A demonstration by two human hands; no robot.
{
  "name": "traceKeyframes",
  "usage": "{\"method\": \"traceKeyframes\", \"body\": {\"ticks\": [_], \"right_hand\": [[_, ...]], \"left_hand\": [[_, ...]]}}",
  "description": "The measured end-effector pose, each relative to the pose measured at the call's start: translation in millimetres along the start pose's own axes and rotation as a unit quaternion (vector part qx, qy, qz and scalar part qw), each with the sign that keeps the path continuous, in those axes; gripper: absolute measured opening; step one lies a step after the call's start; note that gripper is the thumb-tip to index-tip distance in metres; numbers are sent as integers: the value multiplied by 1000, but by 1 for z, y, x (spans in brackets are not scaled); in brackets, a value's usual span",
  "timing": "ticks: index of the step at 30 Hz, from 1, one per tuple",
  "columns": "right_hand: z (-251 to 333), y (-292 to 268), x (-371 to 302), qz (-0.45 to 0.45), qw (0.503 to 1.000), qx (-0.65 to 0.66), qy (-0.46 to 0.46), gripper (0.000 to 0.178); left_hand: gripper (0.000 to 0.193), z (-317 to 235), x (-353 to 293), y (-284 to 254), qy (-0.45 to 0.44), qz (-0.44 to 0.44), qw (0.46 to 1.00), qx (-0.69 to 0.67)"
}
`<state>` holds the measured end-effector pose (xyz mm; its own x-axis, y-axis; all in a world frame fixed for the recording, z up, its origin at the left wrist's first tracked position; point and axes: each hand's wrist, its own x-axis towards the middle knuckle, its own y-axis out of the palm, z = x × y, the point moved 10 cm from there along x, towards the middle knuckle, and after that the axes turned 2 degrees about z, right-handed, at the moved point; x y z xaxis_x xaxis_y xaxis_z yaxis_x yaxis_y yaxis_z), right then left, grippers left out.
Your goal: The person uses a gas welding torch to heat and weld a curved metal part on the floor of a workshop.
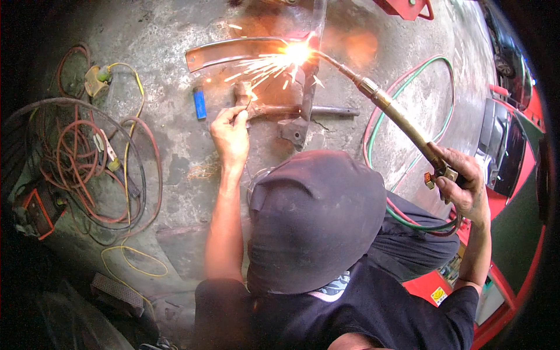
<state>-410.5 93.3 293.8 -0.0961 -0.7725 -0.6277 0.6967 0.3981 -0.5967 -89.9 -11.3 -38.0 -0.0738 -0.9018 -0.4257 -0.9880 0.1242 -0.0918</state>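
Near the left hand's fingers (232, 113), to their left, lies a blue block (200, 104); these pinch a thin piece (249, 104), too small to make out, beside the hammer (274, 110). Beyond them, a curved metal strip (230, 51) sparks at its right end, before the torch (403, 118) that the right hand's fingers (465, 163) grip at its valve end.

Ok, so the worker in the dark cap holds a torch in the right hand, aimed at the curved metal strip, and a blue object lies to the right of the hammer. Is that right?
Not quite: in the head view, the blue object lies to the left of the hammer. The worker's right hand does hold the torch, aimed at the curved metal strip.
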Motion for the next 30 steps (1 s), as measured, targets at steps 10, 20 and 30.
{"method": "traceKeyframes", "body": {"ticks": [10,20,30], "right_hand": [[-4,1,-2,-2,999,33,-17,57],[2,2,3,0,999,25,-26,58],[2,4,3,0,999,30,-27,58]], "left_hand": [[12,-7,1,0,30,-7,999,32],[12,4,4,-3,16,-11,1000,17],[12,6,7,-1,10,-4,1000,16]]}}
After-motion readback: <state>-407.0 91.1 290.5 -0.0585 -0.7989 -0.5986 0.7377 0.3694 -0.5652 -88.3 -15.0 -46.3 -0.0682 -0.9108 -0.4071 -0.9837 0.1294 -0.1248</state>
